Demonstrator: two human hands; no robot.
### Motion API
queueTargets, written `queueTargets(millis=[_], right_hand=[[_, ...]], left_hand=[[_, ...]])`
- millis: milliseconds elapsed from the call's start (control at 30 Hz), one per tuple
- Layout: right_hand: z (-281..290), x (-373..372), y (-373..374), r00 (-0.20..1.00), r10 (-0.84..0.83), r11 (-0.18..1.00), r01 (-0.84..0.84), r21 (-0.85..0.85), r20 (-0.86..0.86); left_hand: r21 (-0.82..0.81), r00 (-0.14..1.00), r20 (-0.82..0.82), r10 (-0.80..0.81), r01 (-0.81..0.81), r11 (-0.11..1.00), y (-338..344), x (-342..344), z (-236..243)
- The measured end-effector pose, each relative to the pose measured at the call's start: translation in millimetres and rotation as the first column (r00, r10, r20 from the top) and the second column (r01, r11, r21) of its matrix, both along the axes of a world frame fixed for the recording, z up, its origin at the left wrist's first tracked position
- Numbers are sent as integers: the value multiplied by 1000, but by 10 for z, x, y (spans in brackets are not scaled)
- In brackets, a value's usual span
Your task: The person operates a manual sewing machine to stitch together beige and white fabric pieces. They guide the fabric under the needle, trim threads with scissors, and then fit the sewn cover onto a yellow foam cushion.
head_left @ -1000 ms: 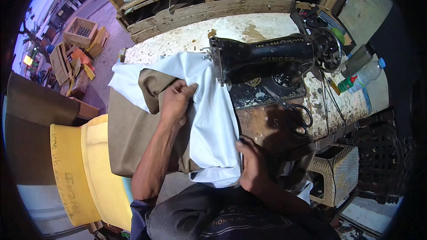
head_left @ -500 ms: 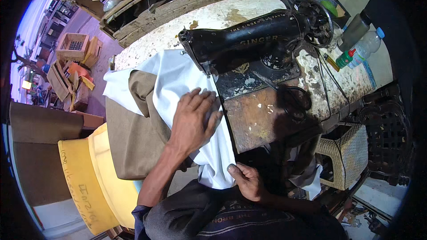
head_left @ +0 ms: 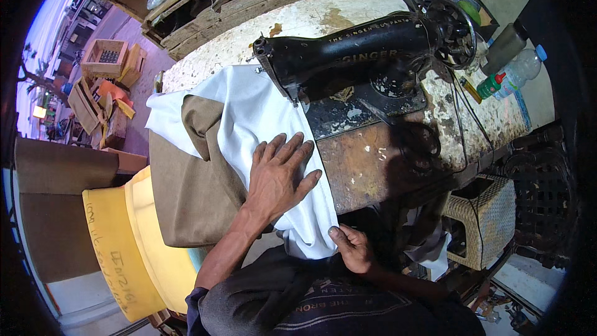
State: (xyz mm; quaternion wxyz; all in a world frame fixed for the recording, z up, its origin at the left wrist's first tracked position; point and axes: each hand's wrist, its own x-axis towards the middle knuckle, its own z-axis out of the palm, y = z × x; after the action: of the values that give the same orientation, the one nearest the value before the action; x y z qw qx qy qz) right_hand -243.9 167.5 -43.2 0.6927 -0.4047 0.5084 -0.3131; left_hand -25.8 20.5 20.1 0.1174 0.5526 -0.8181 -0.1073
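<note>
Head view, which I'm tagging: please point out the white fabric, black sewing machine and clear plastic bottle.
White fabric (head_left: 258, 112): head view, on its upper part.
Black sewing machine (head_left: 348, 48): head view, middle of its horizontal arm.
Clear plastic bottle (head_left: 523, 70): head view, on its body.

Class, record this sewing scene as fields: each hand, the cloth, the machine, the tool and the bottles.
Left hand: flat, fingers spread, on smooth white cloth
Right hand: pinching the white cloth's near edge between thumb and fingers
Other cloth: plain brown fabric, left of the left hand; whether joined to the white is unclear
Machine: black metal sewing machine, the white cloth reaching its left end
Tool: dark metal scissors, right of the white cloth
Bottles: clear plastic, blue-capped bottle; small green, red-capped bottle
</note>
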Motion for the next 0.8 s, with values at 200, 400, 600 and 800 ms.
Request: queueTargets(millis=[200,400,600,800], right_hand=[[50,-121,-354,914,281,920,-343,-189,-292],[793,-539,-1593,573,269,628,-714,-310,-774],[266,411,-3636,638,-400,212,-635,-743,-658],[-975,711,-4582,729,-288,100,-622,-777,-621]], left_hand=[[25,999,32,16,-17,1000,40,-17,-66],[-34,1000,7,21,-20,999,79,-26,-197],[4,999,22,38,-38,999,112,-36,-186],[22,999,15,46,-46,999,128,-25,-196]])
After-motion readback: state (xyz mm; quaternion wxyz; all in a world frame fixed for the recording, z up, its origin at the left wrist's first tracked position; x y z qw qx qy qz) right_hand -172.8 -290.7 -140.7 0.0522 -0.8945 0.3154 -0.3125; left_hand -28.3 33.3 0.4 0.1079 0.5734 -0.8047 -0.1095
